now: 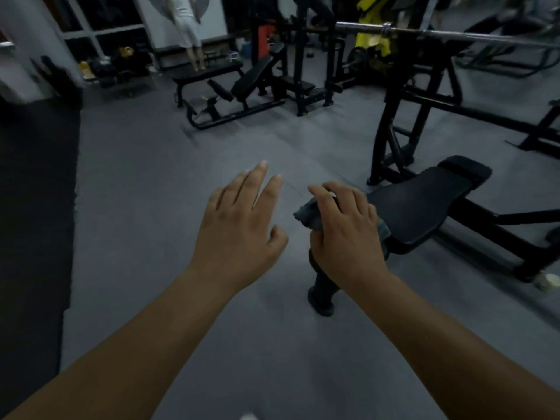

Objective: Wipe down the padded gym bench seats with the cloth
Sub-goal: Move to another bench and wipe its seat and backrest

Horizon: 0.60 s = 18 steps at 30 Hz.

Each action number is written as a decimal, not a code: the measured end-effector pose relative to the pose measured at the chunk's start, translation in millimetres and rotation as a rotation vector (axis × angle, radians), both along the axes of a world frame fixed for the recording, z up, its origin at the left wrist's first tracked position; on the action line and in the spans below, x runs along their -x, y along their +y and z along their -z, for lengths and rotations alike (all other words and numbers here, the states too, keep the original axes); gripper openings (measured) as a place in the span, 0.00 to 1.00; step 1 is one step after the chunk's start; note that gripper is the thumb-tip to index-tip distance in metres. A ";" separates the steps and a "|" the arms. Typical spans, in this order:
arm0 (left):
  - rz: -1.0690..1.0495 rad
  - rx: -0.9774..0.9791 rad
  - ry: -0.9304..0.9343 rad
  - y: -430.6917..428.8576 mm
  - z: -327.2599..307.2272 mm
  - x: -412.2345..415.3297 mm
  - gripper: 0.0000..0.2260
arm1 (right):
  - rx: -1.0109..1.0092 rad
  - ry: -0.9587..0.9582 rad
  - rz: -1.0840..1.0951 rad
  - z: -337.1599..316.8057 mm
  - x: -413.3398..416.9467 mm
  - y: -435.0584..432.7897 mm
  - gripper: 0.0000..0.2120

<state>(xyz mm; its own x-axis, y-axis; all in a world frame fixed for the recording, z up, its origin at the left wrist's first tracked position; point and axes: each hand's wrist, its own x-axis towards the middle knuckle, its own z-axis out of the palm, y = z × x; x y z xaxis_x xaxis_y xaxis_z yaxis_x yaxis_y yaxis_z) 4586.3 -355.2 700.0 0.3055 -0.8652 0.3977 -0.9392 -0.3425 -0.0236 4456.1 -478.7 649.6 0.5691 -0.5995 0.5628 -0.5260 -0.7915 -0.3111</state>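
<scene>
A: Entry, head view. Hands?

B: Left hand (239,219) is spread, fingers straight and slightly apart, palm down above the grey floor (145,192). It holds nothing and touches nothing.

A: Right hand?

B: Right hand (345,234) is curled over the cloth (307,215), fingers on top, thumb tucked at the near underside. It grips the cloth.

A: Cloth location?

B: A bunched blue-grey cloth at the near end of the padded seat (424,204). One corner sticks out to the left past the fingers, and a fold shows on the right, lying on the pad's edge. The hand hides the contact beneath it.

A: Seat condition?

B: Black pad, level, running away to the right towards a raised headrest block. Its front leg (321,286) stands on the floor just below the right wrist.

A: Surroundings?

B: A black rack upright (391,116) stands behind the seat, with a steel barbell (424,33) resting across the top. An incline bench (257,74) and a flat bench (209,72) sit well apart at the back. A dark mat (36,192) borders the floor on the left. A person in white (185,22) stands at the far wall. The image is blurred, so fine detail is not readable.
</scene>
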 end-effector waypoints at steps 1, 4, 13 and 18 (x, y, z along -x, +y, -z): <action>0.036 -0.009 -0.002 -18.6 0.6 -27.2 0.31 | -0.012 0.000 0.040 2.6 -22.5 -12.9 0.31; 0.158 -0.041 -0.006 -79.7 -3.0 -93.6 0.31 | -0.042 0.002 0.161 4.2 -75.5 -50.6 0.30; 0.551 -0.112 -0.002 -292.0 17.7 -192.3 0.32 | -0.062 -0.003 0.559 24.6 -144.8 -196.0 0.33; 0.736 -0.184 -0.003 -406.1 36.0 -217.2 0.32 | -0.146 -0.020 0.759 42.6 -165.7 -279.1 0.33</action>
